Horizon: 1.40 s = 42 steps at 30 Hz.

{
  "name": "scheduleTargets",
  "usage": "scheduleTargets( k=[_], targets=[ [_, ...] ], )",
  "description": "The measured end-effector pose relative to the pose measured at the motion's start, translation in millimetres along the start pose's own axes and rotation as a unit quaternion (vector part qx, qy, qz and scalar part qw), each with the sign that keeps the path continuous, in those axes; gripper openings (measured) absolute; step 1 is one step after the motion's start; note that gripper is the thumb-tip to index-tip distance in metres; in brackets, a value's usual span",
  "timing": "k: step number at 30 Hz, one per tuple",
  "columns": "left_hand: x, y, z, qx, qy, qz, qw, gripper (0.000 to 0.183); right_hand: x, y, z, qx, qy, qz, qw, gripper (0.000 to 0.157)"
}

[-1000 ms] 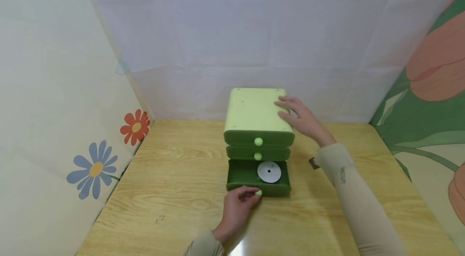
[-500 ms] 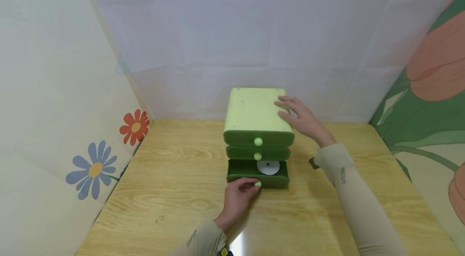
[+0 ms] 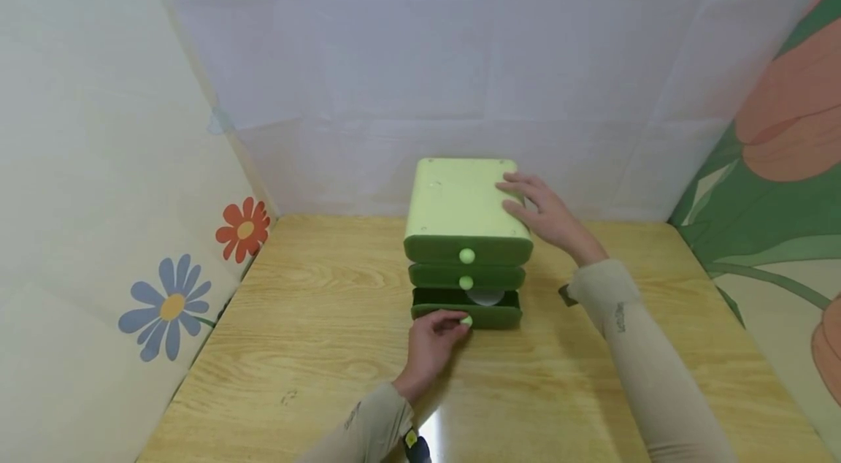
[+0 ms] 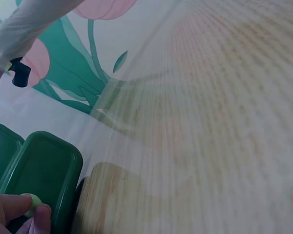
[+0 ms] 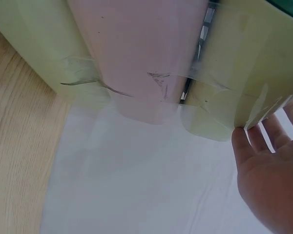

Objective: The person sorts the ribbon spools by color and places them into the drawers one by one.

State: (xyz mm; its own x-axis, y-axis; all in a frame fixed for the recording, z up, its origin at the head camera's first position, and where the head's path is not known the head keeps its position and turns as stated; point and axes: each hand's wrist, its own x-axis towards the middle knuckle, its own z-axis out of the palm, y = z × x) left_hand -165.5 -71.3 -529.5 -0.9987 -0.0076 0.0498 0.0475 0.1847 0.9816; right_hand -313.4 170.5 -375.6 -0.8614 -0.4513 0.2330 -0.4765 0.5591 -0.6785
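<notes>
A small green drawer unit point(image 3: 460, 196) with a pale top stands on the wooden table. My left hand point(image 3: 430, 347) pinches the round light-green knob point(image 3: 467, 320) of the bottom drawer point(image 3: 499, 317), which sticks partly out. Inside it, the front part of a white disc point(image 3: 486, 297) shows; the rest is hidden under the middle drawer point(image 3: 434, 276). On the unit's top right edge rests my right hand point(image 3: 548, 213), its fingers spread fairly straight. In the right wrist view, that hand's fingertips point(image 5: 240, 136) touch the unit's pale side.
The top drawer point(image 3: 434, 250) is closed. Clear tape point(image 5: 136, 85) spans the unit's side, which has a pink middle section. Behind the unit hangs a white wall sheet point(image 3: 394, 69). Flower-printed panels point(image 3: 59, 193) border the table point(image 3: 315, 346) on both sides.
My left hand has pushed the bottom drawer inward, away from me, so less of the white disc shows. My right hand has stayed in place on the unit.
</notes>
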Motion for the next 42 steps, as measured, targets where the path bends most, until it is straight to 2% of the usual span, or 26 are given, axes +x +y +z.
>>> scheduleTargets(
  k=[5, 11, 23, 32, 42],
  targets=[
    [5.8, -1.8, 1.2, -0.012, 0.007, -0.001, 0.9999, 0.018, 0, 0, 0.0, 0.001, 0.0, -0.001, 1.0, 0.052],
    [13.0, -5.2, 2.6, -0.003, 0.007, 0.0, 1.0, 0.017, 0, 1, 0.1, 0.0, 0.001, 0.0, 1.0, 0.052],
    [24.6, -2.9, 5.0, -0.007, 0.012, -0.003, 0.9999, 0.017, 0, 0, 0.2, 0.003, 0.0, 0.002, 1.0, 0.052],
    [27.3, -5.0, 7.9, -0.031, 0.025, 0.022, 0.999, 0.017, 0, 1, 0.4, 0.005, 0.001, 0.001, 1.0, 0.051],
    [29.1, -4.6, 9.0, -0.038, 0.03, 0.017, 0.9987, 0.016, 0, 1, -0.3, 0.006, -0.002, 0.003, 1.0, 0.051]
  ],
)
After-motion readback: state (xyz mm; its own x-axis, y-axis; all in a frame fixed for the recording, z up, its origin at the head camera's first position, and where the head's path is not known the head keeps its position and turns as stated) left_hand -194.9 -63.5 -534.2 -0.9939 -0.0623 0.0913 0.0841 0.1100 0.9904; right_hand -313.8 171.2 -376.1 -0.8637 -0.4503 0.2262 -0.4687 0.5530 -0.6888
